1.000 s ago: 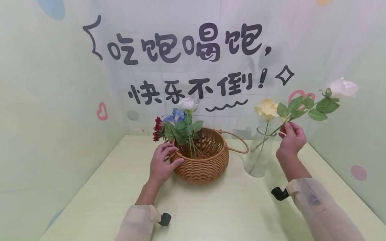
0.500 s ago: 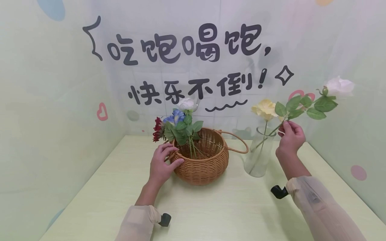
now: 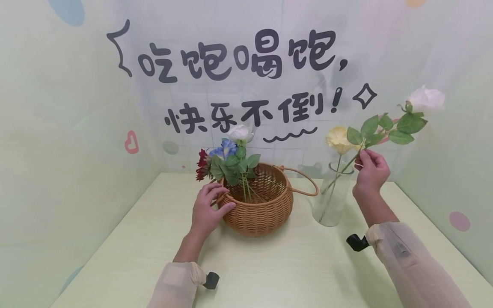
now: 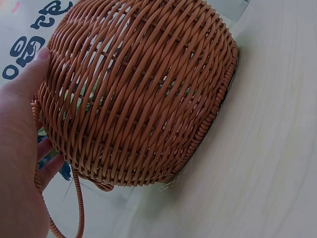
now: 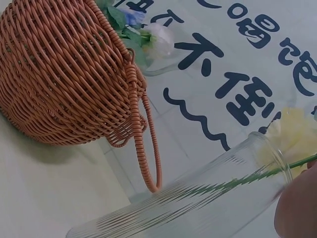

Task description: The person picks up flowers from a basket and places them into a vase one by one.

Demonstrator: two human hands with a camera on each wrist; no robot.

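In the head view my right hand point(image 3: 371, 173) pinches the stem of a pale pink-white rose point(image 3: 425, 99) just above the mouth of a clear glass vase point(image 3: 329, 209). The rose leans to the right, its lower stem inside the glass. A yellow flower point(image 3: 340, 139) also stands in the vase. My left hand point(image 3: 208, 209) grips the left rim of a brown wicker basket point(image 3: 258, 218), thumb on the front and fingers by the handle. The left wrist view shows the thumb against the weave point(image 4: 143, 94). A green stem point(image 5: 223, 186) runs through the vase mouth in the right wrist view.
In the basket, a white rose point(image 3: 240, 134), a blue flower point(image 3: 225, 149) and dark red flowers point(image 3: 202, 164) lean left. The basket's right handle point(image 3: 308, 179) reaches toward the vase. A printed cloth wall point(image 3: 231, 25) backs the pale table point(image 3: 269, 273).
The held rose's bloom has swung left and slightly up, with my right hand rising a little along with it. My left hand and the basket have stayed in place.
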